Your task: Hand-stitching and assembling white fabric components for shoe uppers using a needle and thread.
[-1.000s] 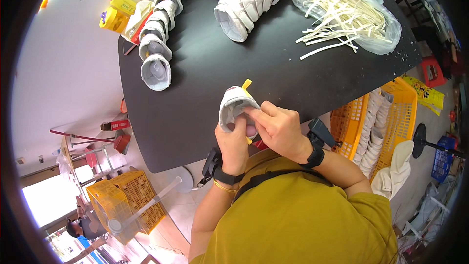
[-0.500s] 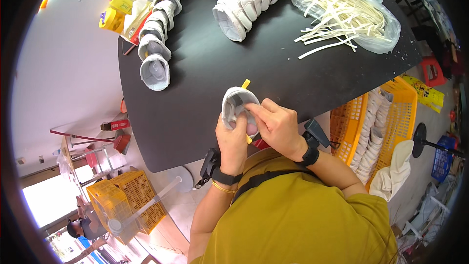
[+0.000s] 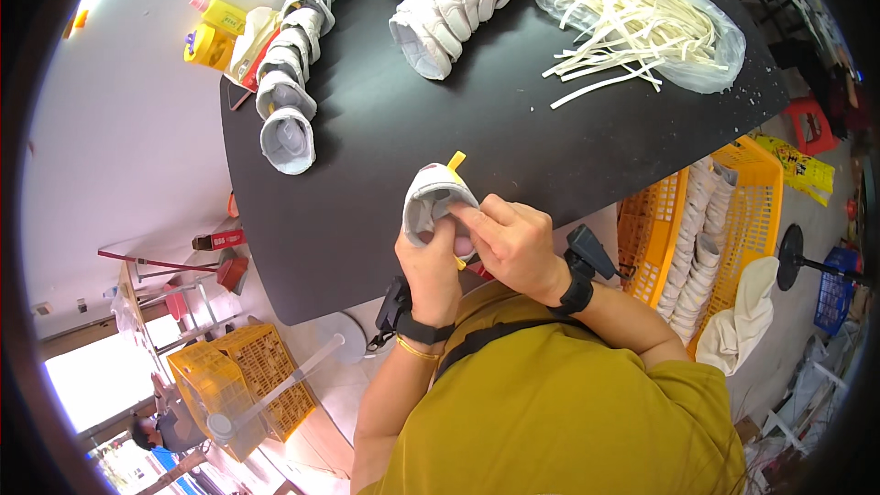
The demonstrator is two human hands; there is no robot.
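A pale grey shoe upper (image 3: 424,186) with yellow tabs is held over the table's near edge, its hollow opening turned toward me. My left hand (image 3: 427,270) grips its near side, thumb pushed into the opening and the other fingers around the outside. From the right, my right hand (image 3: 515,246) reaches its bent fingers into the opening and closes on the right rim. Exactly what those fingertips pinch inside is hidden. Black straps with small devices circle both wrists.
Nested shoe uppers (image 3: 286,92) form a row at the table's left, with another stack (image 3: 449,23) at the back. A plastic bag of cream strips (image 3: 632,27) lies back right. Yellow crates (image 3: 756,183) holding more uppers stand right of the dark table (image 3: 367,220). Another person (image 3: 170,417) is far left.
The shoe upper has tilted and shifted slightly left in my hands, its top tab swinging left. Both hands keep hold, and my right fingers have moved a little along the opening.
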